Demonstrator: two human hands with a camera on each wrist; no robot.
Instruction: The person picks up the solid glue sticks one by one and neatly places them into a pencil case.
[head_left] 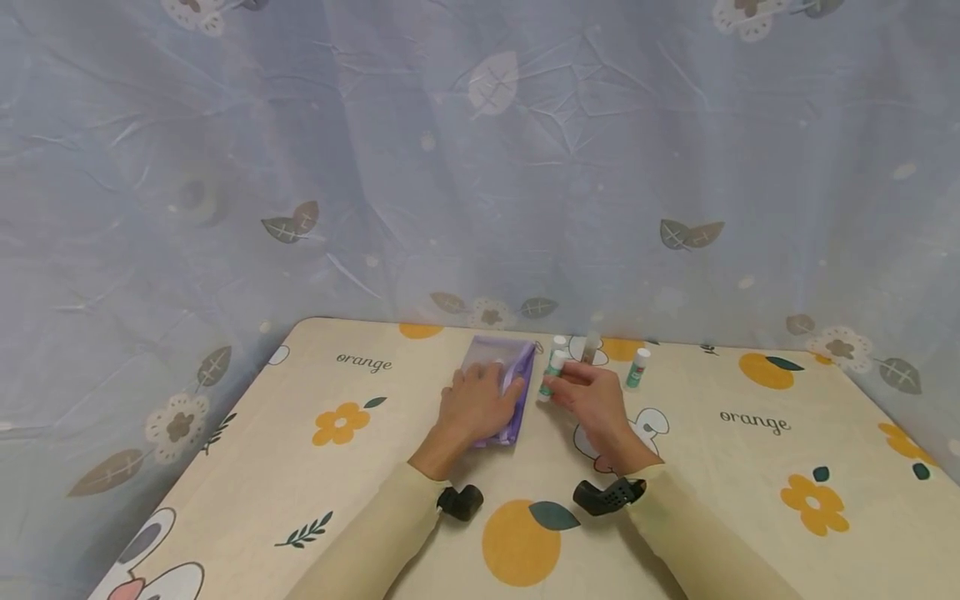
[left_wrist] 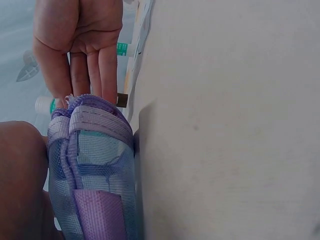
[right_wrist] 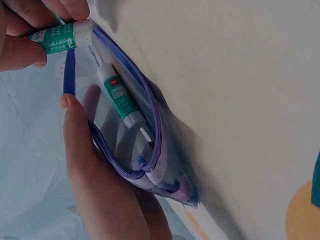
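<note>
A purple-trimmed mesh zip pouch lies on the table under my left hand. Its mouth gapes toward the right, and a green-and-white glue stick lies inside, beside a thin white piece. My left thumb is on the pouch's edge, while the other fingers show through the mesh behind it. Between thumb and fingers, my right hand pinches another glue stick, held tilted at the pouch's opening. The left wrist view shows the pouch end-on, hiding part of the right fingers.
Beyond the right hand stands another glue stick, with a translucent, brownish item beside it. One more glue stick stands farther right. A patterned cloth covers the table, and a grey-blue curtain hangs behind.
</note>
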